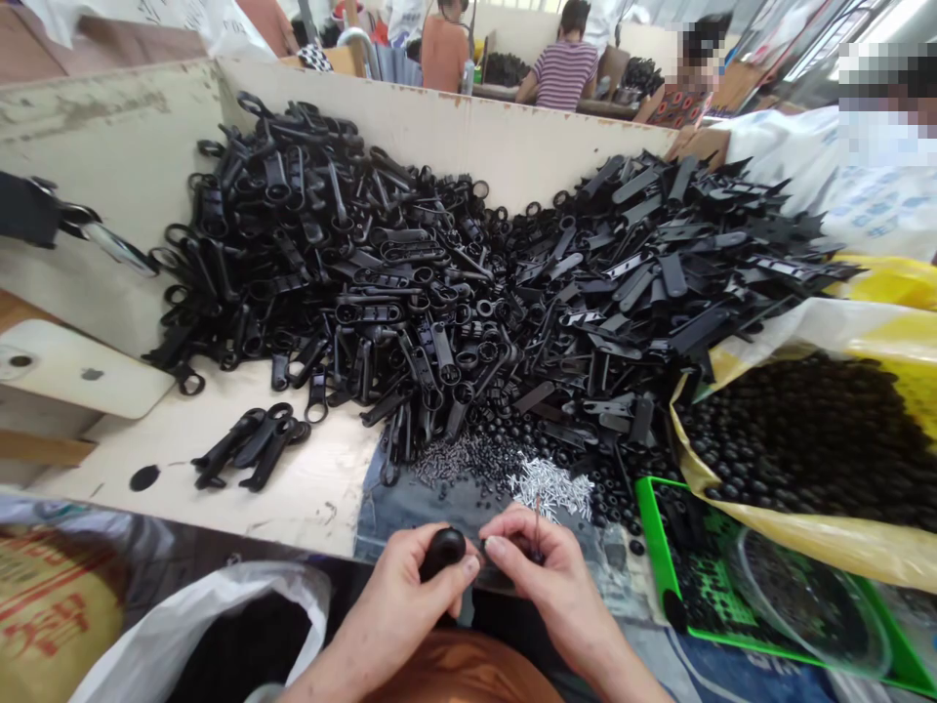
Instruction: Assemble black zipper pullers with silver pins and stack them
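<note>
My left hand (410, 596) is closed round a small black rounded plastic part (442, 553), held close to my body at the bench's near edge. My right hand (538, 566) pinches a thin metal pin (537, 512) upright between its fingertips, right beside the black part. The two hands almost touch. Just beyond them lie a heap of small silvery pins (552, 483) and a heap of dark little pins (454, 459).
A big pile of black plastic levers and rings (439, 283) fills the bench up to a cream board wall (505, 137). A yellow bag of black balls (797, 439) and a green tray (651, 547) sit right. A phone (73, 366) lies left. Other people work behind.
</note>
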Available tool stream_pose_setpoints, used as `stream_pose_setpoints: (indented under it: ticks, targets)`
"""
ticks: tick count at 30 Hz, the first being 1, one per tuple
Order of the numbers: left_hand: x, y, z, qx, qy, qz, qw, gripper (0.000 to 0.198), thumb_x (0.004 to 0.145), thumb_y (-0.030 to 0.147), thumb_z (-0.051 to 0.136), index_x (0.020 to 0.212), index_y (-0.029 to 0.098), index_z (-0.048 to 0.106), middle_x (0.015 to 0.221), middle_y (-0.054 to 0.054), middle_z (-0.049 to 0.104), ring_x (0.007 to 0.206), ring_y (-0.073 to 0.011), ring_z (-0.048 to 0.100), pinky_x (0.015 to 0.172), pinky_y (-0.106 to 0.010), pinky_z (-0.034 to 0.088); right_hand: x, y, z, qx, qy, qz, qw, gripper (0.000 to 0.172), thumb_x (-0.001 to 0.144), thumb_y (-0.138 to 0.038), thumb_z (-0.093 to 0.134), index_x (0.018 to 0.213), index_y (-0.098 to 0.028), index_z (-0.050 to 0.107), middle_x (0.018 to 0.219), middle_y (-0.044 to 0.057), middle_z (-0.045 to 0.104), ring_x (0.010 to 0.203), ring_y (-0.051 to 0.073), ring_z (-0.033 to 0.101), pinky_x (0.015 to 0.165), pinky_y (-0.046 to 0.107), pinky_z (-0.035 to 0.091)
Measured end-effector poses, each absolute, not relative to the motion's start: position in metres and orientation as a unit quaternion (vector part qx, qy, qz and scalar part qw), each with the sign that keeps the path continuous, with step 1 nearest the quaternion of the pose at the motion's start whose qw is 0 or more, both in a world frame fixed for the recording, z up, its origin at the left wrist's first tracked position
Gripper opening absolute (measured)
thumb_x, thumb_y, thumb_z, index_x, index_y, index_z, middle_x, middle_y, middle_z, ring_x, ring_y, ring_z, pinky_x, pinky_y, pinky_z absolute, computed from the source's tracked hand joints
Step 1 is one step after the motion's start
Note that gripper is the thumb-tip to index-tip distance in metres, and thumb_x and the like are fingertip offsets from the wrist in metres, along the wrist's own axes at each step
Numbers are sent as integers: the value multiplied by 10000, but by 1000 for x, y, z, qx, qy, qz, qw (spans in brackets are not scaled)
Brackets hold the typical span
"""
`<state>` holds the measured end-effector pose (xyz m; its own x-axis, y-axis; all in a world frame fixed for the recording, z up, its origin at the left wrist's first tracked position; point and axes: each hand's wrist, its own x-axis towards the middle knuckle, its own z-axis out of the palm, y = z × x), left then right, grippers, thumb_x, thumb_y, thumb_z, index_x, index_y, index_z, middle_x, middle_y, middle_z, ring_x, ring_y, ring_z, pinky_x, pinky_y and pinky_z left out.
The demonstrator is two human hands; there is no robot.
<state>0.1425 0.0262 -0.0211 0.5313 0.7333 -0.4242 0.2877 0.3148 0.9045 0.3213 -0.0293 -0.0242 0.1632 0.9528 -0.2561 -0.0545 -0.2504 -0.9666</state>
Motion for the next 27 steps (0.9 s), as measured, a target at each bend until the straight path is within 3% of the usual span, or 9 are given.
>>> stream_pose_setpoints:
  ticks: [4,14,19,27]
  targets:
    - [144,27,-23,545,459,187,676,212,863,372,655,761,188,633,498,62,558,488,-111,445,585,-245,392,320,-30,-25,-581,-391,526,483,256,863,-465,765,840,-212,795,748,4,643,669,147,525,632,257,415]
    - [141,26,-13,536,454,188,687,233,906,401,616,797,195,625,503,61,557,475,-106,390,570,-243,354,318,-30,-29,-586,-414,499,486,234,872,-451,759,850,-224,811,753,17,660,682,163,558,628,272,435]
    - [141,27,-13,551,446,185,681,244,911,392,603,768,195,608,508,54,541,544,-130,483,634,-251,397,319,-31,-27,-585,-436,491,476,228,891,-446,738,857,-233,813,750,11,653,667,157,547,621,265,426]
    - [140,27,-16,553,438,171,688,261,909,387,591,724,203,573,516,53,507,536,-129,461,578,-244,374,319,-31,-24,-577,-454,489,471,199,908,-415,729,851,-242,810,743,6,645,659,149,524,605,255,399]
